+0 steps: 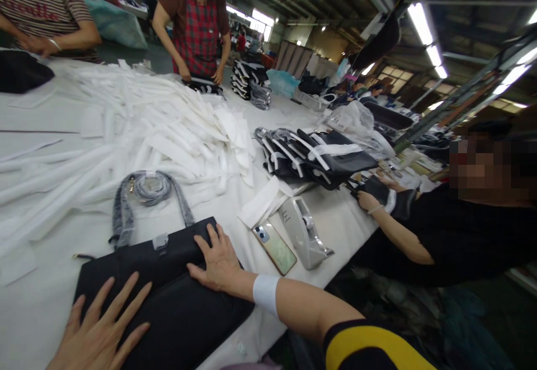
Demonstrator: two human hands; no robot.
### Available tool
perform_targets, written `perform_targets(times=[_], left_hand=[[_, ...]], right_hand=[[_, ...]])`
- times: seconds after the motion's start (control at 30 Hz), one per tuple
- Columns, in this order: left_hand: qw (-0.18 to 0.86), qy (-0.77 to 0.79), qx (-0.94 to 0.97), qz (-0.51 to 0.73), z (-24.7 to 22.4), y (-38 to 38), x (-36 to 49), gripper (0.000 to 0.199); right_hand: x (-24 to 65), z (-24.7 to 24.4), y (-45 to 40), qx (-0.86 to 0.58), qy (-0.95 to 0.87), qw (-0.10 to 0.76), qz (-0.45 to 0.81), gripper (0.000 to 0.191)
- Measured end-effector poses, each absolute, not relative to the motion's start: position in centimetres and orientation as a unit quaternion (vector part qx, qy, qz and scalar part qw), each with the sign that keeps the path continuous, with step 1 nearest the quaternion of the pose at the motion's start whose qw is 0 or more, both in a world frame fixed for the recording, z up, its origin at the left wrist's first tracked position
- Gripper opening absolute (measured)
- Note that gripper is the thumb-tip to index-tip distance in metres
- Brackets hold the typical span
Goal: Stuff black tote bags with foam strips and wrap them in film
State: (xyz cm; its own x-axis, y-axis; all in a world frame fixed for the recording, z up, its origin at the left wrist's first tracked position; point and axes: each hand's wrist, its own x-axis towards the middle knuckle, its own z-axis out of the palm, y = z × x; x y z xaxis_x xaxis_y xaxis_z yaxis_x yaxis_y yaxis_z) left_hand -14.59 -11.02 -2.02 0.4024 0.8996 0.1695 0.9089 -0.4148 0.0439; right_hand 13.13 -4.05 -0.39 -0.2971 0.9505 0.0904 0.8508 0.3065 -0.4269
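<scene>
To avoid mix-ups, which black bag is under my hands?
The nearest black bag, its wrapped strap pointing away from you; others, like the stacked bags, are farther off.

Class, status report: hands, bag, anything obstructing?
Left hand and right hand spread on black bag. Bag lying flat. Phone, tape dispenser to its right, clear of it.

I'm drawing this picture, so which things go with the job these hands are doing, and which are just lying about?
Seem part of the job:
Black bag, under the left hand and right hand
Its wrapped handle

Seem just lying about, untouched by these hands:
Phone
Grey tape dispenser
Pile of white pieces
</scene>
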Motion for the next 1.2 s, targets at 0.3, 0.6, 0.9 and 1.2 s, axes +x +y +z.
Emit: perform_targets(times=[0.3, 0.6, 0.9, 1.2], left_hand=[[0.061, -0.550, -0.833, -0.014, 2.5, -10.5, -10.1, 0.061], [0.022, -0.509, -0.860, -0.024, 0.9, -10.3, -8.8, 0.061], [0.084, -0.493, -0.863, -0.075, -0.9, -10.6, -8.7, 0.063], [0.098, -0.477, -0.868, -0.092, -3.4, -10.3, -9.4, 0.064]], right_hand=[[13.0, -0.7, -2.7, -0.558, -0.805, 0.180, 0.089, 0.062], [13.0, -0.8, -2.7, -0.558, -0.806, 0.180, 0.075, 0.061], [13.4, -0.4, -3.2, -0.563, -0.800, 0.186, 0.092, 0.063], [15.5, 0.6, 1.2, -0.625, -0.666, 0.324, 0.246, 0.046]])
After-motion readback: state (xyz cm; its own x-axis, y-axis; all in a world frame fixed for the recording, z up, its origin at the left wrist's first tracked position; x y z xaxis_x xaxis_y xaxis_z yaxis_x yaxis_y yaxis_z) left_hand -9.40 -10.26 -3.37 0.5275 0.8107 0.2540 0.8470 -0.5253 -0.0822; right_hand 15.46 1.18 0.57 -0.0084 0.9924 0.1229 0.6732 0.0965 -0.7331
